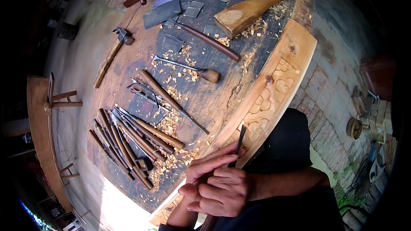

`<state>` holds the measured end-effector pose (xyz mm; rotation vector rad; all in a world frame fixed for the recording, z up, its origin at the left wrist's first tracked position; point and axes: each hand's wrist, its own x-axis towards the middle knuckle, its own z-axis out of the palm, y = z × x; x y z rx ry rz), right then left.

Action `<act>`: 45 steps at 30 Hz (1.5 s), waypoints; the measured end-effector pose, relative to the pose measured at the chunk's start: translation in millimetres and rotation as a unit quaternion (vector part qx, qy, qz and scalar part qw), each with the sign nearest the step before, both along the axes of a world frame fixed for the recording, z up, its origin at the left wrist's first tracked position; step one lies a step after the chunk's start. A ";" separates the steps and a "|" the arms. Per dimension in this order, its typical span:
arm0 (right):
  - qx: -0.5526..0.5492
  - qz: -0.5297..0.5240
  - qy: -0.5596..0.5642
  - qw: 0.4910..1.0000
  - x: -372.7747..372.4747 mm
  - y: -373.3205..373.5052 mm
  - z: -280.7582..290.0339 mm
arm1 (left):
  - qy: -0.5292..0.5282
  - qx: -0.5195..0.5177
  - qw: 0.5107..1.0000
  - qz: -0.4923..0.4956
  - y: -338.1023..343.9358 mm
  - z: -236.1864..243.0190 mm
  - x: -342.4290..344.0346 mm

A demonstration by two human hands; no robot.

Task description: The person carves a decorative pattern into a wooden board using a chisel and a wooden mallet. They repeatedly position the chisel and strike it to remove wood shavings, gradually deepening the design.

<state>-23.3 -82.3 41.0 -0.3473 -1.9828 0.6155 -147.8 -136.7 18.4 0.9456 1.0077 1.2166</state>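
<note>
One dark chisel (241, 137) is lying clamped in the right grip (227, 190); the left grip (212, 164) is pinching the blade, nearer the tip. Long axis is running forward from both grips, slightly rightward, the tip pointing over the carved board (274, 86) extending ahead.

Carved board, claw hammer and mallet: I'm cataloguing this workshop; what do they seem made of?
Carved board: apparently unvarnished wood, pale with dark knots. Claw hammer: head probably metal, with grey sheen; handle seemingly wood, plain brown. Mallet: likely bare wood, its end pale.
</note>
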 end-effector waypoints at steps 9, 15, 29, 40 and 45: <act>-0.022 0.002 0.008 1.000 0.0 2.1 2.2 | 0.050 -0.022 0.998 0.005 0.7 7.2 2.7; -0.010 0.006 0.010 1.000 -4.6 6.3 -0.8 | 0.073 -0.014 0.997 -0.004 -2.2 -1.4 -1.1; 0.049 -0.015 -0.026 0.998 -17.3 15.1 -13.5 | -0.184 -0.125 0.964 -0.146 -26.9 -44.7 -24.8; 0.130 -0.127 -0.073 0.981 7.7 14.4 17.0 | 0.077 0.056 0.995 -0.007 -5.7 -5.8 -1.9; -0.062 -0.269 0.022 0.961 45.1 90.8 53.4 | 0.246 0.092 0.962 0.079 -7.4 9.0 23.4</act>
